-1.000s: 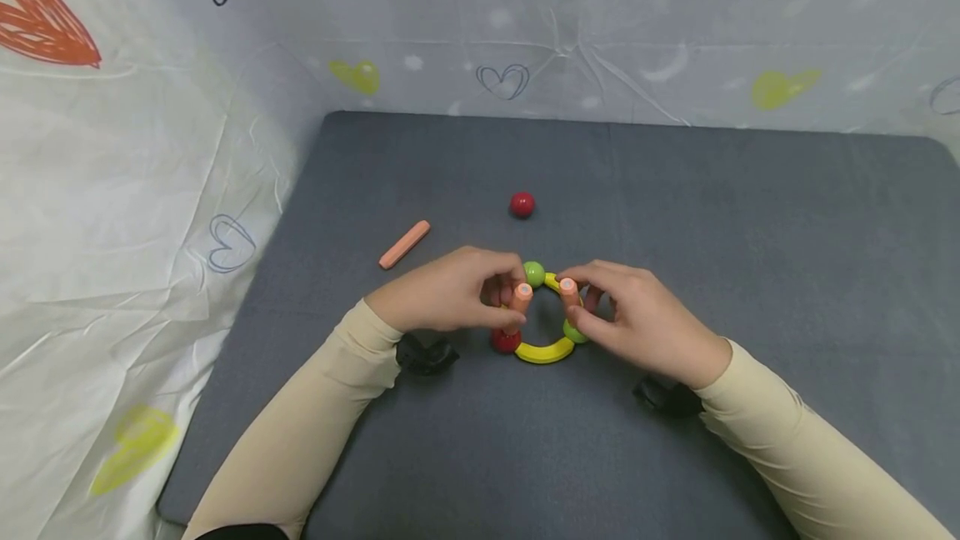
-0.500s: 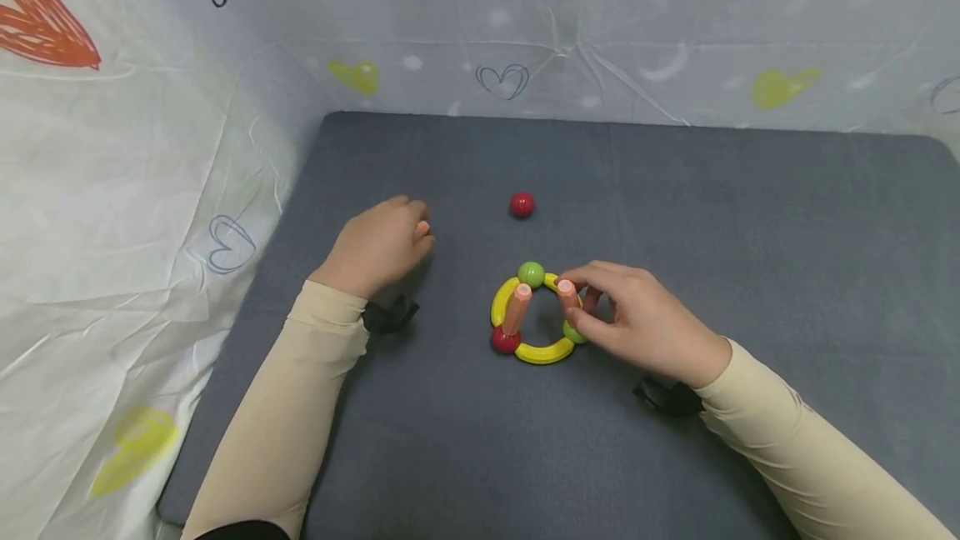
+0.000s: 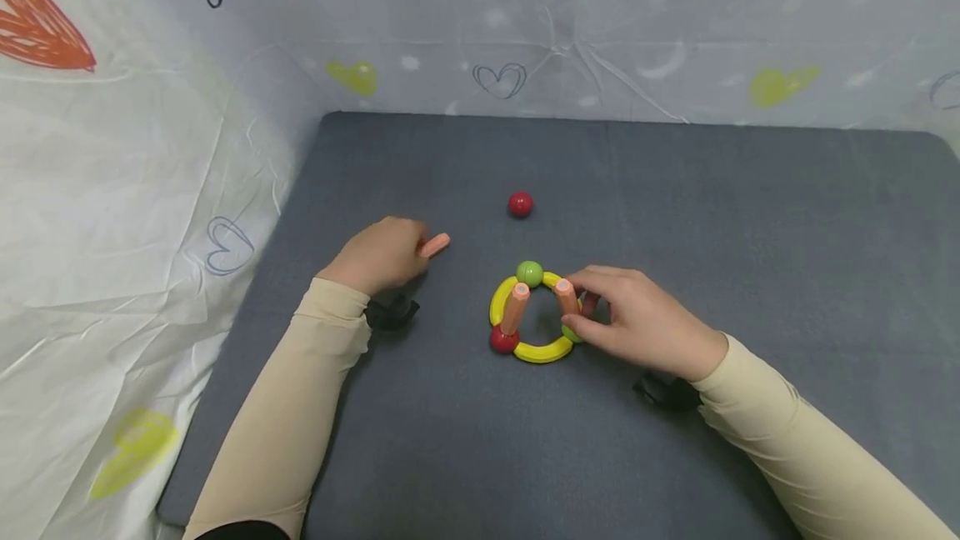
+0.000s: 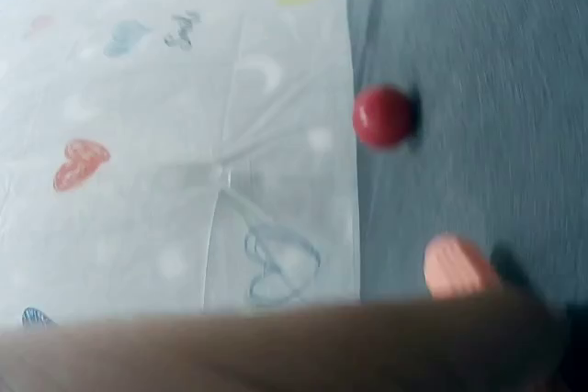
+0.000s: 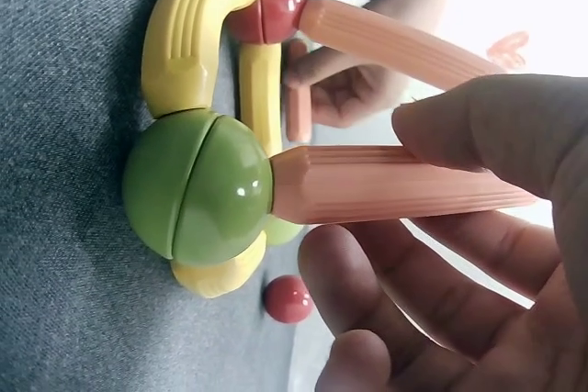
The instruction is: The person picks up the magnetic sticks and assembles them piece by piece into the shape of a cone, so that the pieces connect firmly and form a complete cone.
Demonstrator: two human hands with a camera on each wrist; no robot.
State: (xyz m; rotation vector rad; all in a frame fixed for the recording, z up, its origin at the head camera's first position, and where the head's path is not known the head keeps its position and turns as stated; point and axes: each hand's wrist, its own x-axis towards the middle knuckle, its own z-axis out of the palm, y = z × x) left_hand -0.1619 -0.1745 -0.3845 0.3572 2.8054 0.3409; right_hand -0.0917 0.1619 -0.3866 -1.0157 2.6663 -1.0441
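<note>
Yellow curved bars (image 3: 543, 352) link a red ball (image 3: 504, 339) and two green balls into a ring on the table. A peach rod (image 3: 515, 309) stands on the red ball, leaning slightly. My right hand (image 3: 645, 319) pinches a second upright peach rod (image 5: 386, 185) between thumb and fingers; its end meets the nearer green ball (image 5: 197, 190). Left of the ring, my left hand (image 3: 378, 257) holds a third peach rod (image 3: 436, 246), one end poking out past the fingers. That rod tip also shows, blurred, in the left wrist view.
A loose red ball (image 3: 521, 205) lies behind the ring. The dark grey table (image 3: 750, 207) backs onto a printed white curtain (image 3: 600, 15), which also hangs along the left side.
My left hand has let go of the rod on the red ball, moved left, and picked up the rod lying there. My right hand keeps its pinch in nearly the same place.
</note>
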